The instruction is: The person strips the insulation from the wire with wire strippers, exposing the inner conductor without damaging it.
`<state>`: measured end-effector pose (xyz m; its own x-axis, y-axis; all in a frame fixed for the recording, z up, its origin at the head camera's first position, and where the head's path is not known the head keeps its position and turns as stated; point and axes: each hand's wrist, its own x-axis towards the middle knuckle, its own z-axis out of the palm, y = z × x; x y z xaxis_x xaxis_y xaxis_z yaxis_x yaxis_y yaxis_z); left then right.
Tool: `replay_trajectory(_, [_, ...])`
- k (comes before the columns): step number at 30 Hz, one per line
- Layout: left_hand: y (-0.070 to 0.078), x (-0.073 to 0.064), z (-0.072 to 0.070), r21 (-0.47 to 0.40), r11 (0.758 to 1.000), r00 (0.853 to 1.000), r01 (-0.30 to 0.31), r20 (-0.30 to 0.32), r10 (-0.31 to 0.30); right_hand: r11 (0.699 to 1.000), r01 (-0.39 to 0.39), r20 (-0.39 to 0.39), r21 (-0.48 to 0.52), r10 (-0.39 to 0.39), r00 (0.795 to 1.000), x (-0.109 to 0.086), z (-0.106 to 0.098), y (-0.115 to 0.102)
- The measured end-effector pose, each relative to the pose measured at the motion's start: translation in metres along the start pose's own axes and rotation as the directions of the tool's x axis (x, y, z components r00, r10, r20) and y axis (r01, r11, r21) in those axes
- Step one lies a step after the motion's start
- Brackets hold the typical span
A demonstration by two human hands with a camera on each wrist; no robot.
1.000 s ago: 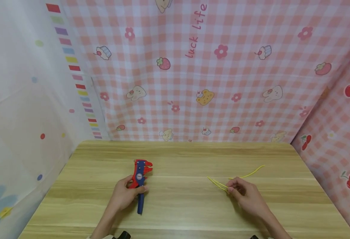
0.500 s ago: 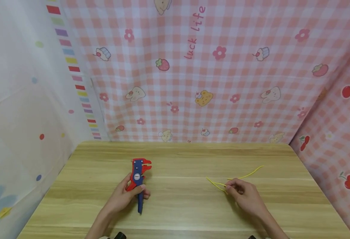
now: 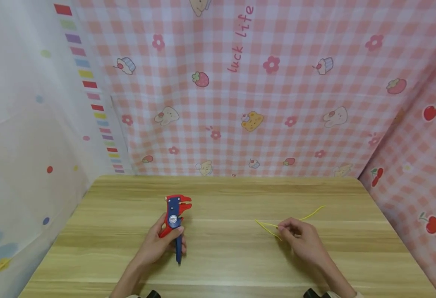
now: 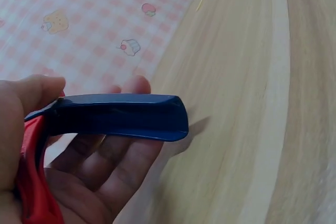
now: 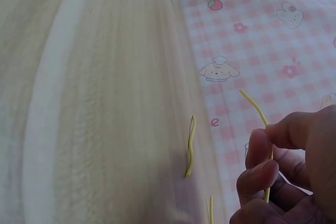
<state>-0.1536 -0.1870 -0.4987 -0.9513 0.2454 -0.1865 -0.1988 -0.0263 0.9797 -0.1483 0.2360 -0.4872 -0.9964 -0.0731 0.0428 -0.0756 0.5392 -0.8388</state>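
On the left of the head view, my left hand (image 3: 157, 242) holds a red and blue wire stripper (image 3: 173, 220). Its red jaws point right and stand apart. The left wrist view shows the thumb on the tool and the fingers behind its blue handle (image 4: 126, 116). My right hand (image 3: 303, 240) pinches a thin yellow wire (image 5: 255, 105) between thumb and fingertips, one end sticking out past them. More yellow wire (image 5: 190, 148) lies on the table below that hand. In the head view, a stretch of wire (image 3: 313, 212) emerges behind the right hand, which hides its other part.
Both hands are over a wood-patterned table (image 3: 221, 265). A pink checked cloth (image 3: 218, 103) hangs along its back edge, with more printed cloth (image 3: 419, 174) on the right and pale cloth (image 3: 28, 165) on the left.
My right hand has risen slightly and shifted a little left, spreading the pinched wire from the wire below. The stripper has tilted slightly in my left hand, whose fingertips now show beyond the handle.
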Motion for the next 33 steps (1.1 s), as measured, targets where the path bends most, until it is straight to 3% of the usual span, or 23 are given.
replay_trajectory(9, [0.001, 0.002, 0.008, -0.036, 0.999, 1.000, -0.027, -0.001, 0.027, 1.000, 0.011, 0.002, 0.023, -0.011, 1.000, 0.007, 0.003, -0.005])
replay_trajectory(15, [0.004, 0.002, 0.012, -0.014, 0.999, 0.999, -0.032, 0.002, 0.032, 0.998, 0.027, 0.018, 0.063, -0.028, 0.999, 0.010, 0.004, -0.008])
replay_trajectory(21, [0.003, 0.002, 0.017, -0.018, 1.000, 0.999, -0.008, 0.044, 0.008, 0.996, 0.067, 0.009, 0.053, -0.068, 0.998, 0.015, 0.005, -0.011])
replay_trajectory(33, [-0.003, 0.008, 0.031, -0.072, 0.997, 0.994, -0.031, 0.106, 0.039, 0.991, 0.124, -0.002, 0.039, -0.124, 0.992, 0.021, 0.007, -0.016])
